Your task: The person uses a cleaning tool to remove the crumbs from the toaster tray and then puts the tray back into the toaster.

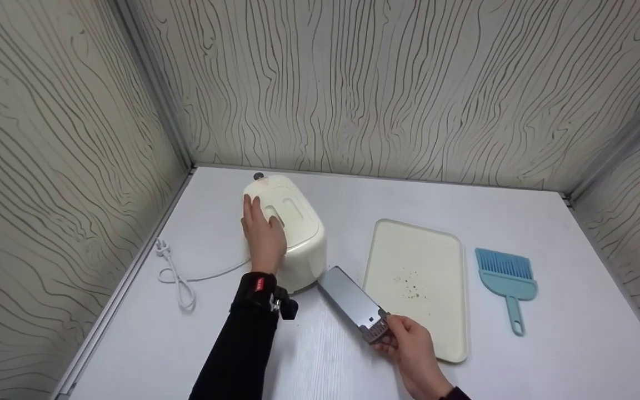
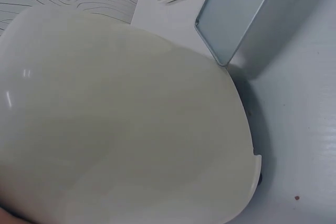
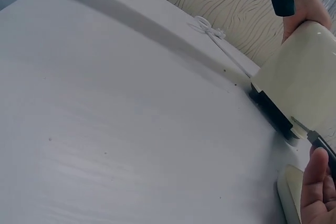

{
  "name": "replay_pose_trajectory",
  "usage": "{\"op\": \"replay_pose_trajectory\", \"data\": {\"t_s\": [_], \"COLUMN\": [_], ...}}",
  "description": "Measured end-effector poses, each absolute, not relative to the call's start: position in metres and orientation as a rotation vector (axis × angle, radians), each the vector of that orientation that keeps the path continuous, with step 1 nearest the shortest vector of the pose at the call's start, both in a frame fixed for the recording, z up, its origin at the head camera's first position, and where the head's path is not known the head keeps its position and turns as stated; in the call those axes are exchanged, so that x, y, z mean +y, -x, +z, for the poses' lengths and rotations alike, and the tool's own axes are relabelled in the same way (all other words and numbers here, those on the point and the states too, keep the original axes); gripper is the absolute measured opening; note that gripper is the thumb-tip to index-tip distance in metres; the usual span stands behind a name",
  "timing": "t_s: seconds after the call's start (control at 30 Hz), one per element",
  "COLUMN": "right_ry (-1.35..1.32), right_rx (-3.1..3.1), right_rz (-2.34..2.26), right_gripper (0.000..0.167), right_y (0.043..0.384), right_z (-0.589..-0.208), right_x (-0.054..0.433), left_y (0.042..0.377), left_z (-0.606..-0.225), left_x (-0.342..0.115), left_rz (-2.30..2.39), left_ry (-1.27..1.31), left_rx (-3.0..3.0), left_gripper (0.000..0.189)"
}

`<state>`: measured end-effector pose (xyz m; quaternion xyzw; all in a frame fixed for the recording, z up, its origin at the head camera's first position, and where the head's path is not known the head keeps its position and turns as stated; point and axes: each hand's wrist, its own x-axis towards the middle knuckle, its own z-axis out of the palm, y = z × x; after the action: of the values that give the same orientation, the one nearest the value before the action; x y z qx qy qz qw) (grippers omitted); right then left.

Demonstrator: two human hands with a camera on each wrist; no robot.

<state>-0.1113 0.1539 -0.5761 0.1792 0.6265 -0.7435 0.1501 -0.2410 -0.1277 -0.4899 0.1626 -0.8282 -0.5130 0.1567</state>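
Observation:
A cream toaster (image 1: 303, 255) with two slots in its top stands left of the middle of the table. My left hand (image 1: 264, 233) rests on its top left side with straight fingers, the thumb by a slot. My right hand (image 1: 409, 344) pinches the slotted grey end of a flat metal crumb tray (image 1: 350, 297) between thumb and fingers. The tray's far end is right at the toaster's lower front corner. In the left wrist view the toaster's smooth wall (image 2: 126, 119) fills much of the picture, with the crumb tray (image 2: 236, 14) at its edge.
A cream serving tray (image 1: 414, 244) with crumbs (image 1: 411, 286) lies right of the crumb tray. Farther right is a blue brush (image 1: 503, 264) with a teal dustpan (image 1: 511, 294). The toaster's white cord and plug (image 1: 164, 250) lie at left. Patterned walls (image 1: 325, 83) border the table.

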Motion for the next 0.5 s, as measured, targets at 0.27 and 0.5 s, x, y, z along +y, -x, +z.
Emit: {"op": "replay_pose_trajectory", "data": {"t_s": [0.27, 0.5], "right_ry": [-0.429, -0.392], "right_rx": [1.774, 1.756], "right_rz": [-2.142, -2.144], "right_gripper": [0.036, 0.035], "right_y": [0.106, 0.105], "right_z": [-0.581, -0.584], "right_x": [0.147, 0.143], "left_y": [0.244, 0.248], "left_z": [-0.490, -0.491], "left_x": [-0.127, -0.128], "left_rz": [-1.454, -1.464], "left_ry": [-0.477, -0.484], "left_rx": [-2.392, -2.401], "left_gripper": [0.059, 0.059]}}
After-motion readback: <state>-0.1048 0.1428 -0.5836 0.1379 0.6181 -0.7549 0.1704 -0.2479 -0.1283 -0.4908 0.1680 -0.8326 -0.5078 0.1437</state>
